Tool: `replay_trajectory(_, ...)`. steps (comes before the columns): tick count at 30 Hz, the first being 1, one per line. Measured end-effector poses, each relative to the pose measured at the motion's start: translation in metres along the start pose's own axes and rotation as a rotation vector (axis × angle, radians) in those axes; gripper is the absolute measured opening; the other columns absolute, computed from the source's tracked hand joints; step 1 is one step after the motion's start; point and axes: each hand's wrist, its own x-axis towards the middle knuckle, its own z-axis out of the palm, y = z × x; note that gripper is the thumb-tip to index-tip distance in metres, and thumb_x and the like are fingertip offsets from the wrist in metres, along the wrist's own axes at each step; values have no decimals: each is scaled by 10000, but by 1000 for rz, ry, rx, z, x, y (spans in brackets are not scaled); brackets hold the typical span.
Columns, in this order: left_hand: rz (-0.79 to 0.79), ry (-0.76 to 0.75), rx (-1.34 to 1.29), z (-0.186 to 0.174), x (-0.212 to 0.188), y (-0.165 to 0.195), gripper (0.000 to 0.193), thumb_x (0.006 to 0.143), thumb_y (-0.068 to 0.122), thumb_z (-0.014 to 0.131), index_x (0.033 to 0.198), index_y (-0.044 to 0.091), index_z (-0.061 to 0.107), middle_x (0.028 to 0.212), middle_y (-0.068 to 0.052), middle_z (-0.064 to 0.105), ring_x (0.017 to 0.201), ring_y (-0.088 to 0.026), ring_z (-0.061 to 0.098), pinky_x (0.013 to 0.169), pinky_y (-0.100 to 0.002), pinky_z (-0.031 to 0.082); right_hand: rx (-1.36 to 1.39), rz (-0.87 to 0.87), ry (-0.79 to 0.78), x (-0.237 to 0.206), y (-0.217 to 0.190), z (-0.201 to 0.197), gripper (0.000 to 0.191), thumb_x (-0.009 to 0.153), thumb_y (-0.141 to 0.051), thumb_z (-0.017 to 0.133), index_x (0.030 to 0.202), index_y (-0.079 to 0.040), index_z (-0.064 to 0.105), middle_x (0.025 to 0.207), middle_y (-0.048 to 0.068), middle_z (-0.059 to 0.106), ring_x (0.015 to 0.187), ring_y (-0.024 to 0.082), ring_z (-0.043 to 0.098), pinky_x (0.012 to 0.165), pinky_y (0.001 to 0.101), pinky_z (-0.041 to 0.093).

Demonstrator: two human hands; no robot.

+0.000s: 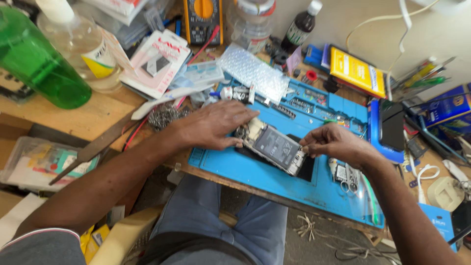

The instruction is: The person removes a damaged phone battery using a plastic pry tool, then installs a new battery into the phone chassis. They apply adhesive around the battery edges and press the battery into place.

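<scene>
Opened smartphone (275,147): back cover off, battery exposed, lying tilted on blue repair mat (255,174) at front edge of wooden bench (83,115).

Left hand (216,125): palm down, fingers spread and pressed onto the phone's upper end.

Right hand (333,143): fingers pinched together at the phone's right edge; what they pinch is too small to tell.

Near items: green bottle (37,64) and clear bottle (81,44), far left; yellow multimeter (202,19), top; bubble wrap (252,72), just behind mat; small scissors (349,180), on mat, right of phone; yellow box (356,72), behind.
</scene>
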Motion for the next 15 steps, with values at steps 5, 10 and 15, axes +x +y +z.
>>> replay_trajectory(5,-171,-120,-19,4,5,13,799,762,327,824,1426,19,502,1309,-182,611,1272,-354,546,1083,-454,429,-368,-24,277,-15,-18,6,240,846,-202,771,1044,-78,823,879,54,815,729,146,727,685,320,576)
replay_trajectory(10,-87,138,50,-8,5,13,686,807,286,831,1378,17,562,1321,-200,612,1236,-378,561,1054,-480,432,-497,-192,689,-29,-38,6,217,865,-191,764,1067,-133,815,856,127,769,678,204,692,660,351,545)
replay_trajectory(15,-143,158,134,-26,34,-11,584,802,222,805,1347,113,624,1256,-146,643,1180,-351,581,1020,-467,456,-435,-324,766,-6,-53,20,216,885,-150,751,1092,-123,806,854,136,765,687,192,707,662,354,557)
